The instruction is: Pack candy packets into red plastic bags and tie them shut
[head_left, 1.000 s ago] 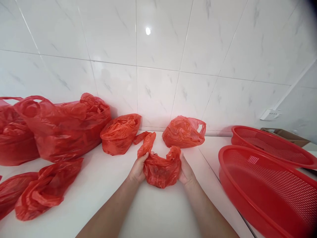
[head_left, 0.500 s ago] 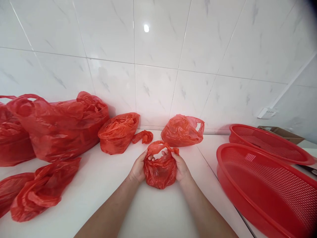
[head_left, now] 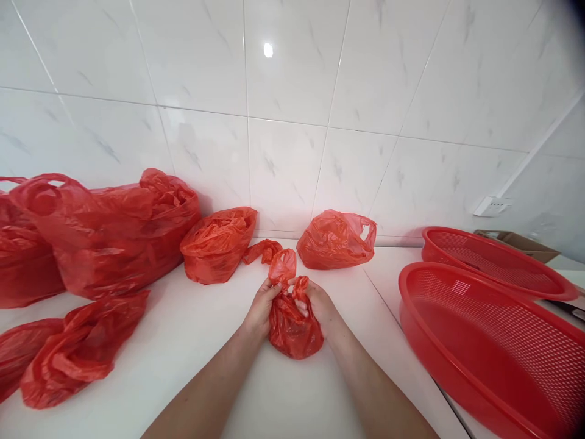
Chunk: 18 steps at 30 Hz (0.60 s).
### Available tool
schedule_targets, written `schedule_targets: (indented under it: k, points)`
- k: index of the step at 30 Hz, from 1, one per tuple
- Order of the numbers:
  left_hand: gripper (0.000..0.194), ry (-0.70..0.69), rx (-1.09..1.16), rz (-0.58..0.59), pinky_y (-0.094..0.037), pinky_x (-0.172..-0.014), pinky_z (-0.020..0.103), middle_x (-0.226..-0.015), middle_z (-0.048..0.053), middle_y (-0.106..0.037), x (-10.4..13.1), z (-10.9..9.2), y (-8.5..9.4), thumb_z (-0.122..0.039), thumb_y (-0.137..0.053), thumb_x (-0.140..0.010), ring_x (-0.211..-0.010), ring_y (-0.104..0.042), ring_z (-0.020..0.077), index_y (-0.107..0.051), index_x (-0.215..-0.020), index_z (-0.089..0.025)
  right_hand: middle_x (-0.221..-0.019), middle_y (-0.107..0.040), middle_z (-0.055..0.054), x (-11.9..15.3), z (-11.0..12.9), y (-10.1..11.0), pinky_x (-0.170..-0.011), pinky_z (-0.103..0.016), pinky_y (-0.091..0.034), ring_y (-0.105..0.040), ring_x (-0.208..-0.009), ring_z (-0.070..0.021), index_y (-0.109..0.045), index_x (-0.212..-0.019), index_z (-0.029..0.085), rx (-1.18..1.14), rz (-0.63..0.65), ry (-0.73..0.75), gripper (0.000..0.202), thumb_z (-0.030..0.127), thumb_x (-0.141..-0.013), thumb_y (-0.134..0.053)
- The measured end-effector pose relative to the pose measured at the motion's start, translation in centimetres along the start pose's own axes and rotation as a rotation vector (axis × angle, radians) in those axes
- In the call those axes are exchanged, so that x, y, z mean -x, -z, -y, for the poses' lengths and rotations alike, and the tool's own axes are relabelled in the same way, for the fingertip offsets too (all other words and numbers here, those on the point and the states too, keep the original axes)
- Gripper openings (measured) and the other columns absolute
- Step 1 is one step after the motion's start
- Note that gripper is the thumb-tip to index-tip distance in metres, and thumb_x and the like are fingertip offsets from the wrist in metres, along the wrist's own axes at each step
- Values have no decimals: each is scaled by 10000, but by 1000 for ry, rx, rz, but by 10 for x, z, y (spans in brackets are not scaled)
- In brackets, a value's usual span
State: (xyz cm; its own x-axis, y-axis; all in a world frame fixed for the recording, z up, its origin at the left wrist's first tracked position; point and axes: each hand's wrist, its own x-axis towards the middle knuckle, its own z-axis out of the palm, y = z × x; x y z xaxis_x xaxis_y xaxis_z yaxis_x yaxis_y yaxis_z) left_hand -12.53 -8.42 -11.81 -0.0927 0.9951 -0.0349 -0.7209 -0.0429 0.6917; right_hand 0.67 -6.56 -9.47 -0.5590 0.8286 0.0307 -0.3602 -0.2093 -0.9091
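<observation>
In front of me on the white table is a small red plastic bag (head_left: 296, 332) with dark contents showing faintly through its sides. My left hand (head_left: 262, 306) pinches the bag's upper left edge, where one handle loop stands up above the fingers. My right hand (head_left: 319, 305) grips the gathered upper right part, some fingertips on the near side of the bag. The bag's mouth is bunched between both hands. Just beyond lie a crumpled strip of red plastic (head_left: 262, 250) and a filled red bag (head_left: 336, 239) against the wall.
Two red perforated plastic baskets (head_left: 484, 341) stand at the right, with a cardboard box (head_left: 525, 245) behind. At the left are a large stuffed red bag (head_left: 119, 231), a smaller filled bag (head_left: 219, 244) and a limp red bag (head_left: 77, 353). A tiled wall (head_left: 283, 164) closes off the back.
My hands have come closer together, gathering the bag's mouth. The opening seen before has narrowed, and a handle loop now stands up at the left.
</observation>
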Motion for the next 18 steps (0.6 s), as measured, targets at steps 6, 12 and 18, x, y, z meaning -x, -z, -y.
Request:
schedule_targets:
  k: [6,12,18]
  points:
    - [324,2,-41,123,-515,-657,306,-683,-5,-663,4,-3,-8,-223,-688,-721,-564,-646,157,-560,-1018,-202,-529,-500,72,-5,-3,-3,-394,-177,-204,-338,-412,-54,-524,-1120,211,176,-148,18,465,451,-741,-647]
    - [139,-30,-273,228,-510,-653,309,-590,-8,-609,3,-2,-11,-240,-648,-739,-608,-652,184,-555,-828,-185,-478,-482,69,-16,-4,-1,-380,-186,-216,-325,-371,-44,-544,-871,175,217,-170,78,269,401,-747,-618]
    - [605,-384,-791,86,-470,-853,341,-1256,76,-507,8,1,-11,-240,-700,-693,-947,-591,194,-445,-1240,-273,-499,-513,60,-21,-7,9,-360,-201,-256,-367,-362,-58,-568,-826,166,275,-317,68,244,384,-721,-600]
